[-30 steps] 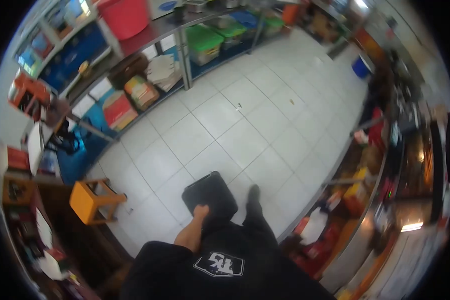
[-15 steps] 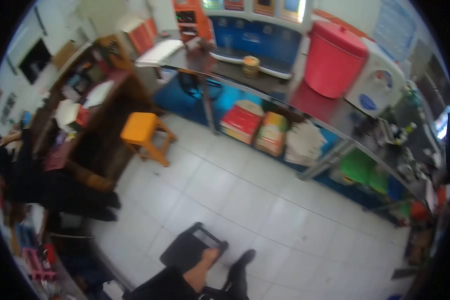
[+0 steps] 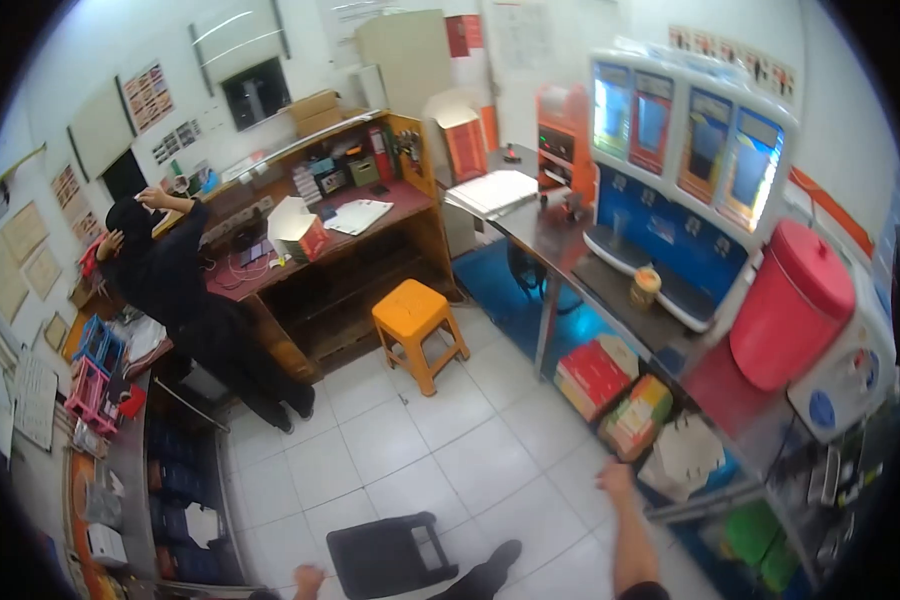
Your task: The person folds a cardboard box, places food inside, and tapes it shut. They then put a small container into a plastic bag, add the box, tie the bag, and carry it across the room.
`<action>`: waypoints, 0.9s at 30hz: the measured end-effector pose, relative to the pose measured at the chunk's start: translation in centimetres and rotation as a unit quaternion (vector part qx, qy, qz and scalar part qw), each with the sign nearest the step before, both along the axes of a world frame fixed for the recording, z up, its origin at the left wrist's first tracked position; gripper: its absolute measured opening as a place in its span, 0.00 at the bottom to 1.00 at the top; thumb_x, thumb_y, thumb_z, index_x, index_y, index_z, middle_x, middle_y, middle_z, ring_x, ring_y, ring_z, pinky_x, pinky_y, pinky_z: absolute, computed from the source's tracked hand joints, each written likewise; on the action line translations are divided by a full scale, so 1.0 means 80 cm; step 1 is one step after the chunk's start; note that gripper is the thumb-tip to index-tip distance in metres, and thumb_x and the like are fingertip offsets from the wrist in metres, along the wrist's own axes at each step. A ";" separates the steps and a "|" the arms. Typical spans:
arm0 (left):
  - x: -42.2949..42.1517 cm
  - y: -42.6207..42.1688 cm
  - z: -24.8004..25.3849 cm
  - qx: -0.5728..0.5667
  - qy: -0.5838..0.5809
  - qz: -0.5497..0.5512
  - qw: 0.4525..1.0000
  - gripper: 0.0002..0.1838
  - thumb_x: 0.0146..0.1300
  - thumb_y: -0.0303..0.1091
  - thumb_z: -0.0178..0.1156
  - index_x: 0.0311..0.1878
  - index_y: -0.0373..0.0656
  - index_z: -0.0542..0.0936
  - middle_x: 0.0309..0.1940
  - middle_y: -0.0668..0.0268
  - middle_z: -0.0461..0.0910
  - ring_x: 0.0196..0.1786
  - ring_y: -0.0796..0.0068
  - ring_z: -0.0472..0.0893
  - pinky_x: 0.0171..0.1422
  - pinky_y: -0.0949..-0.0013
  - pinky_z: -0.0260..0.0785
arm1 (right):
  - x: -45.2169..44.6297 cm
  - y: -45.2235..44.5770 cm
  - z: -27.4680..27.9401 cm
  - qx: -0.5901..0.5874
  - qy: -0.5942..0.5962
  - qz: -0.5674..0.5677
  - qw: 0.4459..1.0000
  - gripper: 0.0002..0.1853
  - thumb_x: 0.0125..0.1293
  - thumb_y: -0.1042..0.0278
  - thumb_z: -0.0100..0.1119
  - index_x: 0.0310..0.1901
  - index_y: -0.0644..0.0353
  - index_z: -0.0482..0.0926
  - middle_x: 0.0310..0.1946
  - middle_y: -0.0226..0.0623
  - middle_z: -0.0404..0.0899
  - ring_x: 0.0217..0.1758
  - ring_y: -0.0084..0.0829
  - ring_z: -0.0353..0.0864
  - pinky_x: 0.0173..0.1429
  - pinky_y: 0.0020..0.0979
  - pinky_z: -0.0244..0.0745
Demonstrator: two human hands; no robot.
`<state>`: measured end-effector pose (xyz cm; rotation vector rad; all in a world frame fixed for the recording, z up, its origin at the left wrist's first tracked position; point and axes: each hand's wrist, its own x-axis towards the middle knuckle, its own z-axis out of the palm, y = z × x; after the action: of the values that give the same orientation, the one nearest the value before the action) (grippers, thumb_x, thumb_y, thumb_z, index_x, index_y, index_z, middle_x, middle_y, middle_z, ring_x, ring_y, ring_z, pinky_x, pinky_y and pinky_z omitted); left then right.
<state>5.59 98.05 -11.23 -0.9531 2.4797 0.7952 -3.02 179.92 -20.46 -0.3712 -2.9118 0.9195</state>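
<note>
Low in the head view, my left hand [image 3: 309,579] is by the bottom edge with its fingers curled in and nothing visible in them. Just right of it, a flat black object with a frame-like handle [image 3: 388,556] stands on the floor, apart from the hand. My right hand [image 3: 615,477] stretches forward over the tiles, fingers loosely apart and holding nothing I can see. Closest to that hand are a colourful carton [image 3: 635,418] and an open pale carton [image 3: 682,457] under the metal counter. A dark shoe [image 3: 505,556] shows between my hands.
An orange stool [image 3: 416,325] stands mid-floor. To the left, a person in black [image 3: 185,270] stands at a wooden desk [image 3: 300,325] with raised arms. Along the right, a metal counter [image 3: 610,300] carries a drink dispenser [image 3: 670,240], a jar [image 3: 646,287] and a red bucket [image 3: 792,305].
My left hand has let go of the black object's handle and drawn back to the left. My right hand has come into view, and the camera has tilted up.
</note>
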 end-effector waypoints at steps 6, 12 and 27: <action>-0.066 0.072 0.008 -0.017 -0.024 0.076 0.997 0.11 0.62 0.37 0.63 0.42 0.43 0.87 0.32 0.61 0.86 0.33 0.66 0.85 0.36 0.61 0.78 | -0.188 -0.324 0.031 -0.037 -0.145 0.278 0.949 0.20 0.72 0.57 0.46 0.51 0.63 0.80 0.39 0.52 0.85 0.43 0.48 0.85 0.50 0.52 0.78; -0.189 0.259 -0.022 0.127 0.013 0.057 0.990 0.09 0.62 0.38 0.63 0.39 0.46 0.88 0.31 0.63 0.87 0.33 0.65 0.85 0.35 0.59 0.77 | -0.226 -0.229 -0.061 -0.164 -0.139 0.486 0.847 0.08 0.62 0.60 0.66 0.36 0.54 0.84 0.42 0.34 0.87 0.53 0.36 0.82 0.61 0.38 0.76; -0.411 0.348 -0.130 -0.136 -0.174 -0.260 0.940 0.09 0.66 0.37 0.61 0.36 0.47 0.88 0.40 0.61 0.88 0.39 0.67 0.88 0.34 0.60 0.78 | -0.467 0.188 -0.020 0.153 -0.330 0.410 0.836 0.18 0.64 0.55 0.60 0.49 0.58 0.82 0.37 0.50 0.83 0.42 0.49 0.85 0.43 0.53 0.78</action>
<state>-27.30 125.88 -21.65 -0.4205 2.3827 0.1004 -40.35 194.94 -22.04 0.8296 -3.8365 0.3375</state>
